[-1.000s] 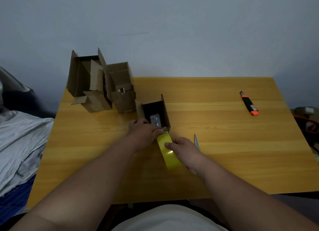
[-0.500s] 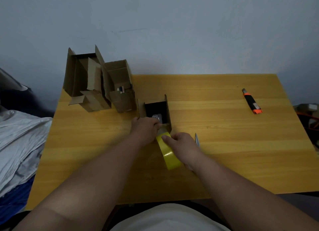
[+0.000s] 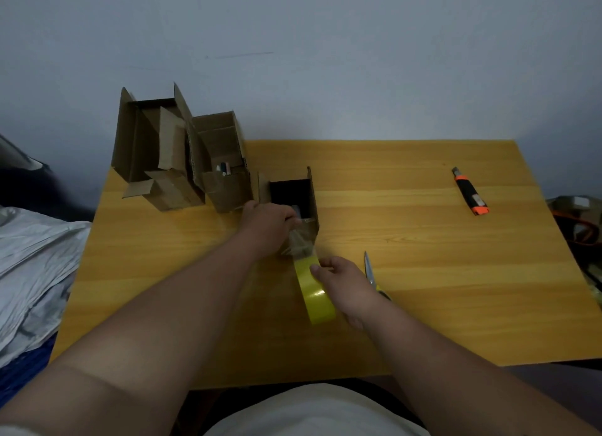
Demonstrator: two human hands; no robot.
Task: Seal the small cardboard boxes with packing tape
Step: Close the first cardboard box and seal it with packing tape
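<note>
A small cardboard box (image 3: 311,194) stands open on the wooden table (image 3: 423,272), its dark inside facing me. My left hand (image 3: 268,222) grips the box's near edge and holds down the end of a clear tape strip (image 3: 301,243). The strip runs from the box front to a yellow tape roll (image 3: 314,294). My right hand (image 3: 342,282) grips that roll just in front of the box. Two more open boxes, a large one (image 3: 153,149) and a smaller one (image 3: 224,175), stand at the back left.
Scissors (image 3: 371,272) lie just right of my right hand, partly hidden by it. An orange-and-black utility knife (image 3: 470,191) lies at the far right of the table. Grey fabric (image 3: 32,256) sits off the table's left edge.
My right hand has pulled the roll back toward me, and a length of clear tape now stretches from the box. My left hand stays on the box edge.
</note>
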